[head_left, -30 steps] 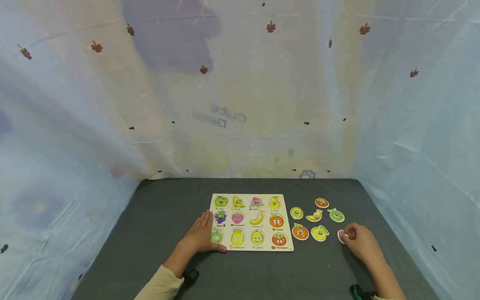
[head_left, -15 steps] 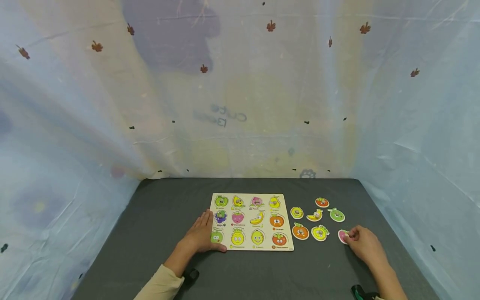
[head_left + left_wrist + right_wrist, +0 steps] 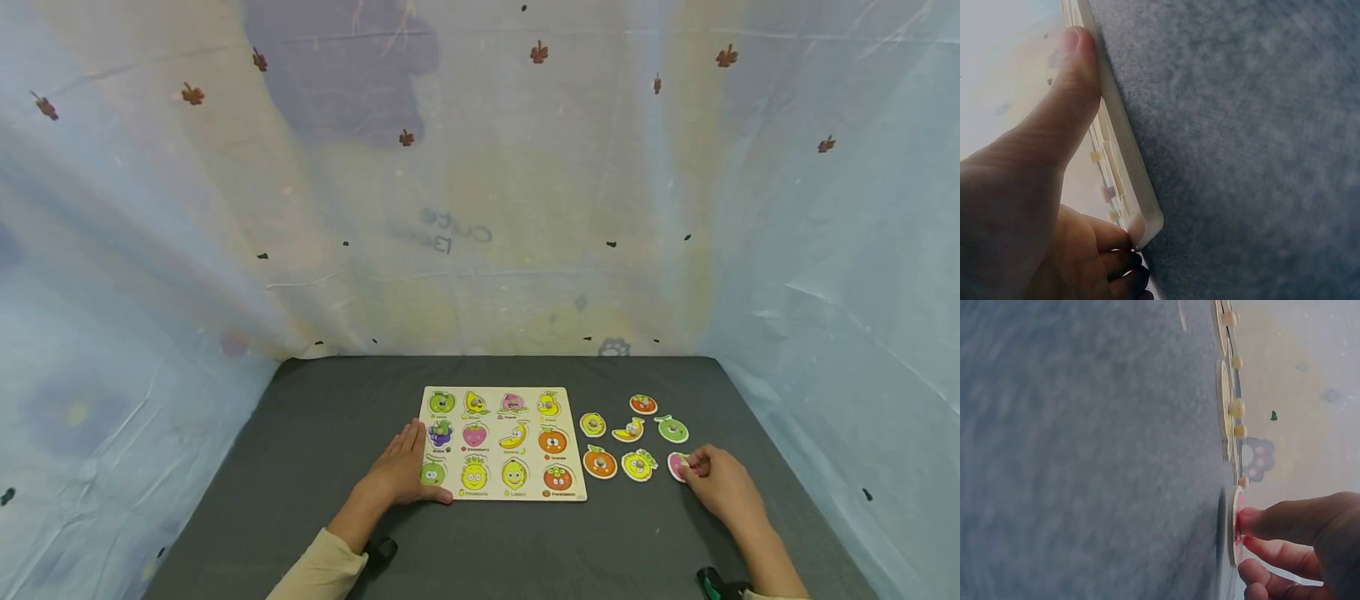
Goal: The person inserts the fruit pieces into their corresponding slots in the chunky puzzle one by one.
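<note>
A cream puzzle board (image 3: 495, 455) with rows of printed fruits lies on the dark table. My left hand (image 3: 401, 467) rests against its left edge, fingers straight, with the thumb (image 3: 1075, 81) along the near edge in the left wrist view. To the right of the board, my right hand (image 3: 726, 487) pinches a round pink fruit puzzle piece (image 3: 677, 467) between thumb and fingertips. In the right wrist view the pink piece (image 3: 1235, 531) stands slightly off the cloth beside its shadow. The fingers hide part of it, so I cannot tell which fruit it is.
Several loose knobbed pieces lie between board and right hand, among them an orange (image 3: 600, 462), a yellow one with green leaves (image 3: 638, 467), a banana (image 3: 628, 431), a green one (image 3: 672, 429) and a red one (image 3: 642, 405). A pale printed curtain (image 3: 480, 208) stands behind.
My right hand has shifted a little left and away from me with the pink piece, after a small drift to the right. More of the piece shows now. The left hand stays put.
</note>
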Action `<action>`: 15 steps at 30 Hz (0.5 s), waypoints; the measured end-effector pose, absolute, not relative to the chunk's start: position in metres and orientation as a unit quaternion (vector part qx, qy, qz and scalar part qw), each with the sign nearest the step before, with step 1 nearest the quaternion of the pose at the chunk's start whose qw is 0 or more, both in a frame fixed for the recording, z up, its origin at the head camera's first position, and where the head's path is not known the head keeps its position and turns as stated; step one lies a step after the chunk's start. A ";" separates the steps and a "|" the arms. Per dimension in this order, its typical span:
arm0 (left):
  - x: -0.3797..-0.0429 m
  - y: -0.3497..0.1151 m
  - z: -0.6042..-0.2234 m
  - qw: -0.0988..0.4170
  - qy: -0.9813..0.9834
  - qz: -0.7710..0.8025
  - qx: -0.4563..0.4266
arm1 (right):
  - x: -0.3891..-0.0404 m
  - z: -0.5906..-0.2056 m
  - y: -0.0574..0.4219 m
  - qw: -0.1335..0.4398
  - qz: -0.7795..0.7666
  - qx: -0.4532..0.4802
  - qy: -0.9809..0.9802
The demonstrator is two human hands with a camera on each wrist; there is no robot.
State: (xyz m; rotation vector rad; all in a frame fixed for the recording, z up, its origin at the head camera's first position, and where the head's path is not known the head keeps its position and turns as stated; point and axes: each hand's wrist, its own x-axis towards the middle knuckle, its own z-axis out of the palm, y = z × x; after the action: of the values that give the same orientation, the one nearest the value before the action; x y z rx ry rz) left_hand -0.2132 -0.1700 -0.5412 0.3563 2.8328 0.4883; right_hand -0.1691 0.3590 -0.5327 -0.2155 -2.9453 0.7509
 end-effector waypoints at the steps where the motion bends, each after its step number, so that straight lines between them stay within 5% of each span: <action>1: -0.213 -0.170 -0.541 0.122 0.971 0.166 0.122 | -0.170 -0.533 0.357 0.052 0.246 -0.068 -0.965; 15: -0.214 -0.169 -0.541 0.121 0.971 0.162 0.130 | -0.185 -0.528 0.320 0.079 0.248 -0.011 -0.965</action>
State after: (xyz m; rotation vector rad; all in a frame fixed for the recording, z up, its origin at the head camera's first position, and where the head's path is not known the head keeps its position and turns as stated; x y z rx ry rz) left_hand -0.2137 -0.1692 -0.5406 0.3786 2.8350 0.4744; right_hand -0.1850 0.3197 -0.5284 -0.0331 -2.8883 0.7434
